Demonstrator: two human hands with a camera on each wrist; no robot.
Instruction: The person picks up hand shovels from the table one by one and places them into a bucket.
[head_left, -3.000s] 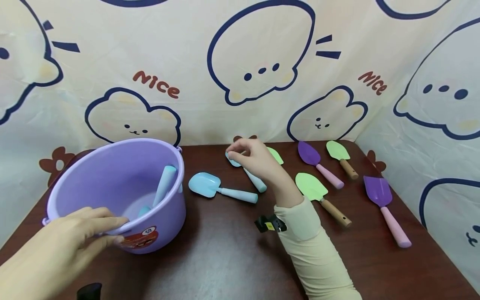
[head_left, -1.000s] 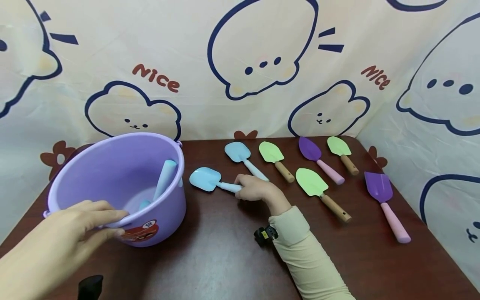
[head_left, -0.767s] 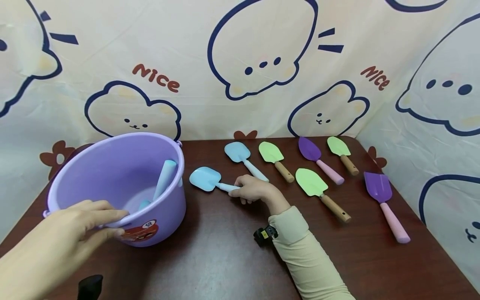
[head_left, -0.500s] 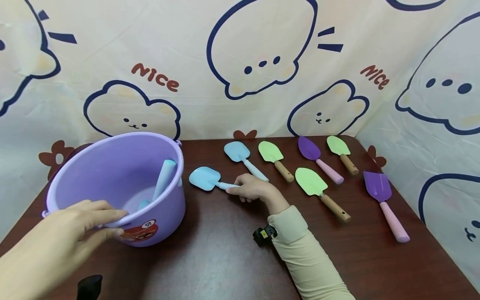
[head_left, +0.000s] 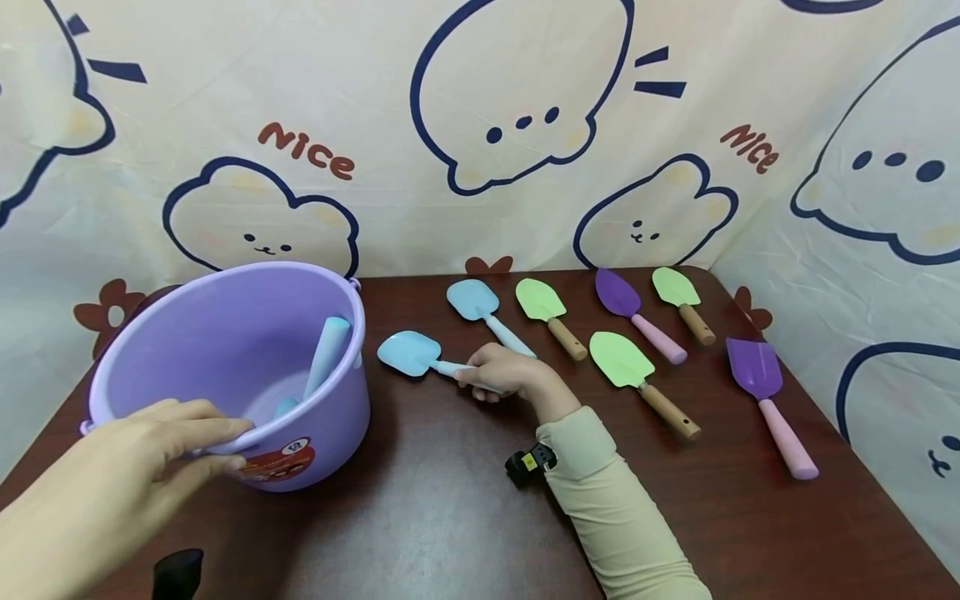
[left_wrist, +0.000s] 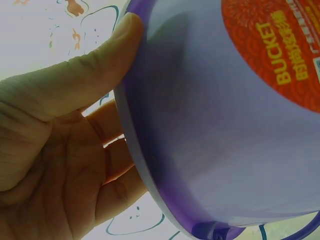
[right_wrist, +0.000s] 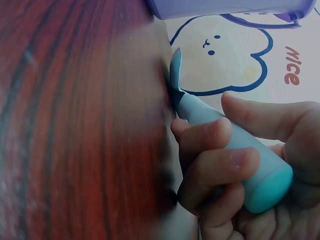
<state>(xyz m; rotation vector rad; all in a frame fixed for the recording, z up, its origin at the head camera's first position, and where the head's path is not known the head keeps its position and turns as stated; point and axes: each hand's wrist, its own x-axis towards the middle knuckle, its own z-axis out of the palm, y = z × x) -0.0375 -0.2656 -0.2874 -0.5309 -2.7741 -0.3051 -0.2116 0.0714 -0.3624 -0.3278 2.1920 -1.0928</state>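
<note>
My left hand pinches the front rim of a purple bucket, thumb outside and fingers over the inner side. A blue trowel leans inside that bucket, its handle up against the wall. In the middle of the table, my right hand grips the pale blue handle of another blue trowel. The right wrist view shows the fingers curled round this handle, with its turquoise end showing. A further blue trowel lies just behind the right hand.
Right of the hand lie green trowels with wooden handles, one nearer and others farther back. Two purple trowels with pink handles, one pointed and one square-ended, lie there too. A printed curtain hangs behind the brown table.
My right hand has come down from above the rear blue trowel to the nearer one and closed its fingers round its handle. My left hand stays on the bucket rim.
</note>
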